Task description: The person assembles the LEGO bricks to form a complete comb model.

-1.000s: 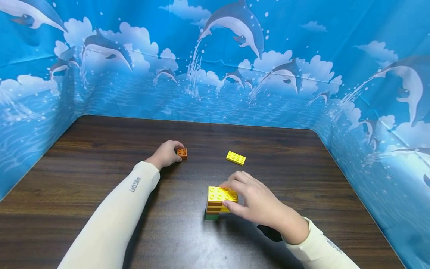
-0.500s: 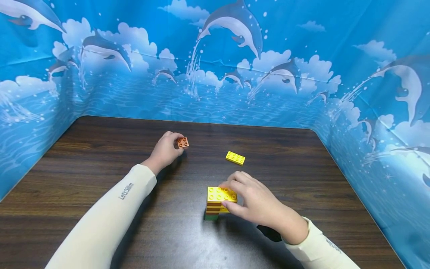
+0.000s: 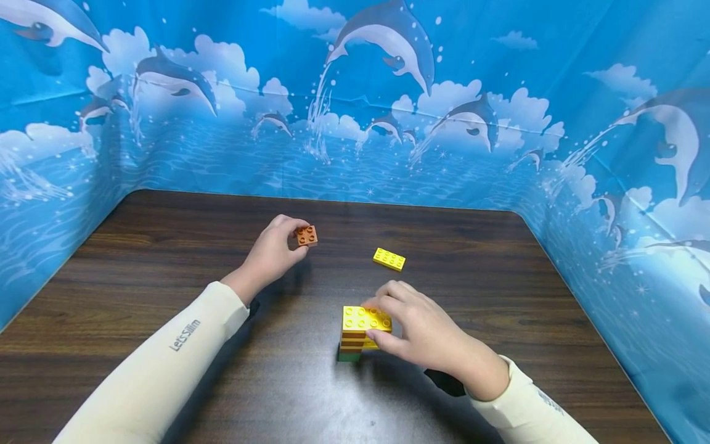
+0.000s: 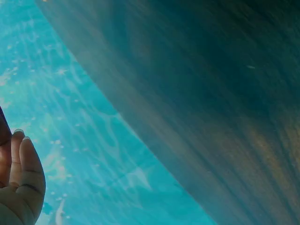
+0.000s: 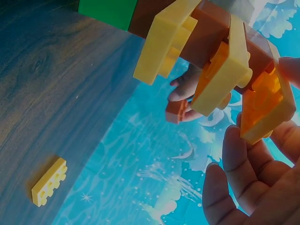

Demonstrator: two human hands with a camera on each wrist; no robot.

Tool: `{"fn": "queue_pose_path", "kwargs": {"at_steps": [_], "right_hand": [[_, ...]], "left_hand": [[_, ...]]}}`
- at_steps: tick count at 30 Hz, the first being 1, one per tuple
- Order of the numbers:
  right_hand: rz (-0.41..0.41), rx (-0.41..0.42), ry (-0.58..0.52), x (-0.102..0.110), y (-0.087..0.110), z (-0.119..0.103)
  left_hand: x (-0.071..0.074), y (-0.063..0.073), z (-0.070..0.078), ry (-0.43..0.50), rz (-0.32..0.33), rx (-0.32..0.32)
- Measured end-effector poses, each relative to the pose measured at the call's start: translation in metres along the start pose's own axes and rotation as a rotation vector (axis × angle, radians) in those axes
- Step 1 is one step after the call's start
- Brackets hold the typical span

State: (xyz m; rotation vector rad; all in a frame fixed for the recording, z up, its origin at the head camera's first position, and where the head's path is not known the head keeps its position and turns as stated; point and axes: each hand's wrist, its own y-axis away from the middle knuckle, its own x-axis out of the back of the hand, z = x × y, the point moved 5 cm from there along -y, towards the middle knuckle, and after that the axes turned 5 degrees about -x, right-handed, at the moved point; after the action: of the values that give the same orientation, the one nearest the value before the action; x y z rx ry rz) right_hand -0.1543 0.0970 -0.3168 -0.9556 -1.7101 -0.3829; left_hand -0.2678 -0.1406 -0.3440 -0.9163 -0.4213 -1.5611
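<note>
In the head view my left hand (image 3: 272, 253) pinches a small brown toy brick (image 3: 307, 235) between thumb and fingers, raised off the table. The right wrist view shows that brick (image 5: 175, 111) too, beyond a tower of toy bricks. The tower (image 3: 352, 327) stands upright near the table's middle, with a green brick (image 5: 108, 13) at its base. Above that, brown bricks alternate with yellow plates that jut out to one side. My right hand (image 3: 420, 320) grips the topmost yellow plate (image 5: 272, 108). Only some left fingers (image 4: 29, 173) appear in the left wrist view.
A loose yellow plate (image 3: 389, 259) lies on the dark wooden table (image 3: 471, 265), behind the tower and right of my left hand. A blue dolphin-print curtain (image 3: 249, 154) encloses the table's back and sides.
My left hand has lifted the brown brick off the table and moved it away from me, then slightly right. The right hand and the tower stay in place.
</note>
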Motion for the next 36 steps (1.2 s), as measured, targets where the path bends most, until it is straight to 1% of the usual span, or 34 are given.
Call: {"fn": "queue_pose_path", "kwargs": {"at_steps": [9,21,29,36], "right_hand": [[0.000,-0.003,0.004,0.001,0.000,0.000],[0.010,0.001,0.015,0.002,0.000,-0.001],[0.007,0.005,0.012,0.003,0.000,-0.002],[0.005,0.010,0.016,0.002,-0.001,-0.002]], "left_hand": [[0.004,0.015,0.020,0.013,-0.002,-0.066],[0.006,0.031,0.043,0.040,0.018,-0.141],[0.007,0.042,0.061,0.033,0.030,-0.194],[0.007,0.054,0.075,0.027,0.029,-0.222]]}}
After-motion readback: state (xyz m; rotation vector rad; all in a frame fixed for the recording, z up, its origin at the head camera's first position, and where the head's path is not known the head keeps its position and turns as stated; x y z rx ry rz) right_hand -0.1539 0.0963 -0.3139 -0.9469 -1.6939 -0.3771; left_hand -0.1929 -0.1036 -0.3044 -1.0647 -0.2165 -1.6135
